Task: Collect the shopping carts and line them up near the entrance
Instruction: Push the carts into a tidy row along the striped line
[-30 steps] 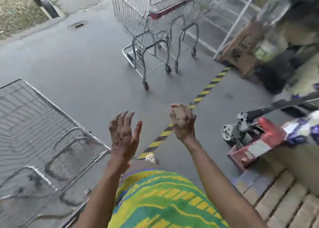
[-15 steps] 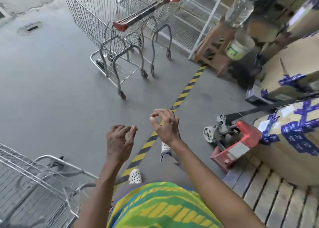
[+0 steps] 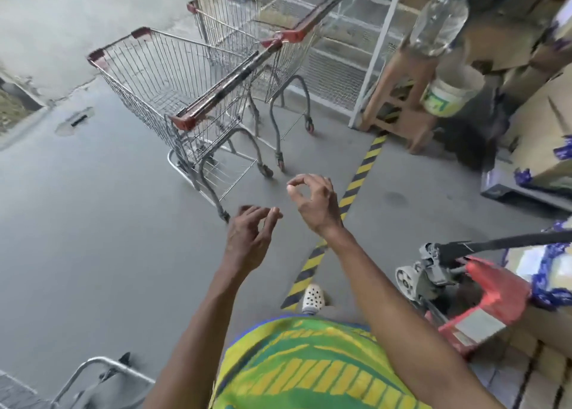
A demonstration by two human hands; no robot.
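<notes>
We held both hands up in the air ahead of us, and neither touched anything. Our left hand (image 3: 247, 238) had its fingers relaxed and only slightly bent, the tips loosely together. Our right hand (image 3: 312, 201), just beside it and a little farther out, had its fingers curled inward, thumb tip meeting forefinger in a ring, gripping nothing.

Beyond the fingertips of both hands, near but apart from them, the nearer cart (image 3: 154, 77) stood upright on the grey floor (image 3: 77, 222), its red handle (image 3: 223, 89) slanting toward us. A second cart (image 3: 229, 27) stood just past it, farther from the fingers; we could not tell whether the two touched.

Yellow-and-black striped tape (image 3: 360, 173) ran along the floor below the right fingers. Well back from the left fingers, at our lower left, the tube frame of a third cart (image 3: 99, 360) showed. A red pallet jack (image 3: 492, 288) sat off to the right of the right hand.
</notes>
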